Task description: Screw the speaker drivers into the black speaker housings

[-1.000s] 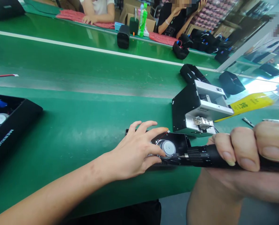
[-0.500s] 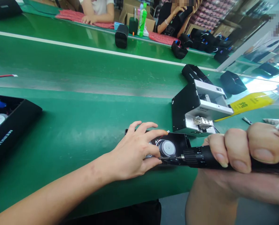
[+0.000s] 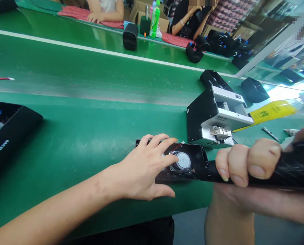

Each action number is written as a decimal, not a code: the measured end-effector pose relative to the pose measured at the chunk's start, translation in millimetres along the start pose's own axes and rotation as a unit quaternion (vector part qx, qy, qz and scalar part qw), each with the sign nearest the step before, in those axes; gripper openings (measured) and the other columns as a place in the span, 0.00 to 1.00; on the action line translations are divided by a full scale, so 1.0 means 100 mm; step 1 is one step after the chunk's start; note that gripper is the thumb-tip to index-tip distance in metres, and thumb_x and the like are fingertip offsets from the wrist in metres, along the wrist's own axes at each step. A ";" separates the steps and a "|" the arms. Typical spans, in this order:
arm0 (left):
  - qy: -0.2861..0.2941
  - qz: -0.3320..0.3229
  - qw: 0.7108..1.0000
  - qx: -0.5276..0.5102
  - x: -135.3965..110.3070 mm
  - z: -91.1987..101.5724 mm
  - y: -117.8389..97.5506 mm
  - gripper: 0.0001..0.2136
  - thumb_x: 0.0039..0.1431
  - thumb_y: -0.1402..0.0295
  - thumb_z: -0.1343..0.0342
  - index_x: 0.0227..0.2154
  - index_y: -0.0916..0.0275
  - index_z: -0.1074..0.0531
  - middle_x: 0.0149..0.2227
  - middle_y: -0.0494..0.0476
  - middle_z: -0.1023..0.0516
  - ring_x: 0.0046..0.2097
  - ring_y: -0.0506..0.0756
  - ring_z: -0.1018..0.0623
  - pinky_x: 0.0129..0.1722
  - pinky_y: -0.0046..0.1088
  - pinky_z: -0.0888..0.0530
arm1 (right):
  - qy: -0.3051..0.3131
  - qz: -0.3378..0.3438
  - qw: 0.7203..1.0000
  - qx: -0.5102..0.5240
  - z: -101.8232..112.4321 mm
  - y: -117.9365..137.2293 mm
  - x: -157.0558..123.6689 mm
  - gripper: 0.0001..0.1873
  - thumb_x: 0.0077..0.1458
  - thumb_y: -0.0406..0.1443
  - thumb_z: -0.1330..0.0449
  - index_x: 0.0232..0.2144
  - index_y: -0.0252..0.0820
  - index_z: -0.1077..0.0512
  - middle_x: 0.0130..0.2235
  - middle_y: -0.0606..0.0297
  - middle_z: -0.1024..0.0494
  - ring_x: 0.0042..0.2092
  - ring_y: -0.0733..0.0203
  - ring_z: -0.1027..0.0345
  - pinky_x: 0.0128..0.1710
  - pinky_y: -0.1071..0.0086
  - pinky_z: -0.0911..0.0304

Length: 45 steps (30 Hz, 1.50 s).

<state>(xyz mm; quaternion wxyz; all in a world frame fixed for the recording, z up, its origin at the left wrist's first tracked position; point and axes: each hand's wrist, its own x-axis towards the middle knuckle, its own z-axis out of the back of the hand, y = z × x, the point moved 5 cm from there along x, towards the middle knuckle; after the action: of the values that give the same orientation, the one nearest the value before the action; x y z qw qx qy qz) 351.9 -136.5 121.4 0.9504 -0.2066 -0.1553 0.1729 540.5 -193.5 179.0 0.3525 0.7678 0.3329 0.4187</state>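
A black speaker housing lies open at the near edge of the green bench, showing a round silver speaker driver and a thin red wire. My left hand lies flat on the housing's left part, fingers spread, fingertips by the driver. My right hand is wrapped round a black electric screwdriver, whose front end points left into the housing beside the driver. The tip is hidden behind the housing wall and my fingers.
A black and silver screw feeder box stands just behind the housing. A yellow packet lies to its right. A black tray sits at the left. More black housings and other people's arms are across the green conveyor.
The screwdriver has moved left and lower into the housing, with my right hand closer to it. My left fingers have flattened onto the housing. The view shifted slightly.
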 end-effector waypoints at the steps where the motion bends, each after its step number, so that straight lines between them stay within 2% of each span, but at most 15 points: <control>1: 0.009 -0.003 1.000 0.018 0.00 -0.02 0.00 0.35 0.56 0.43 0.30 0.60 0.58 0.26 0.75 0.71 0.40 0.74 0.75 0.41 0.66 0.64 0.36 | 0.001 0.012 1.000 0.004 -0.03 -0.03 -0.01 0.19 0.61 0.50 0.24 0.52 0.59 0.19 0.24 0.79 0.33 0.15 0.68 0.49 0.16 0.72 0.42; 4: 0.038 0.000 0.998 0.058 0.00 -0.07 0.01 0.33 0.56 0.46 0.29 0.61 0.56 0.26 0.76 0.74 0.45 0.74 0.78 0.42 0.64 0.65 0.36 | 0.001 0.017 1.000 -0.004 -0.10 -0.13 -0.04 0.20 0.61 0.54 0.24 0.51 0.57 0.18 0.23 0.77 0.30 0.15 0.67 0.49 0.15 0.73 0.41; 7: 0.046 0.003 0.996 0.072 0.01 -0.09 0.01 0.30 0.58 0.52 0.31 0.61 0.54 0.26 0.76 0.74 0.44 0.72 0.77 0.38 0.62 0.63 0.35 | -0.001 0.014 1.000 -0.025 -0.13 -0.19 -0.04 0.21 0.58 0.57 0.23 0.48 0.59 0.17 0.22 0.77 0.30 0.15 0.67 0.50 0.14 0.72 0.40; 10: 0.045 0.003 0.996 0.078 0.02 -0.08 0.02 0.28 0.60 0.54 0.32 0.61 0.53 0.26 0.75 0.72 0.42 0.70 0.75 0.35 0.62 0.60 0.34 | 0.000 0.018 0.999 -0.032 -0.13 -0.20 -0.04 0.22 0.60 0.57 0.24 0.50 0.58 0.18 0.22 0.75 0.29 0.15 0.65 0.48 0.15 0.72 0.39; 23: 0.051 0.004 0.995 0.084 0.04 -0.08 0.04 0.27 0.60 0.54 0.34 0.62 0.51 0.26 0.75 0.69 0.41 0.68 0.74 0.33 0.59 0.58 0.33 | -0.001 0.010 0.999 -0.033 -0.16 -0.23 -0.05 0.22 0.57 0.57 0.23 0.48 0.59 0.18 0.22 0.76 0.29 0.15 0.66 0.48 0.14 0.72 0.41; 45: 0.060 0.007 0.995 0.084 0.05 -0.08 0.05 0.26 0.61 0.54 0.36 0.62 0.51 0.25 0.75 0.68 0.41 0.67 0.73 0.32 0.58 0.57 0.32 | 0.006 0.013 0.999 -0.036 -0.16 -0.25 -0.06 0.22 0.60 0.57 0.24 0.50 0.57 0.18 0.23 0.75 0.30 0.15 0.65 0.47 0.15 0.71 0.40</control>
<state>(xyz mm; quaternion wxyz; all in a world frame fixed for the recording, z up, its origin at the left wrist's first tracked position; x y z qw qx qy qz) 358.3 -132.6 113.6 0.9708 -0.1373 -0.0811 0.1794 518.6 -180.5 162.3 0.3727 0.7559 0.3100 0.4400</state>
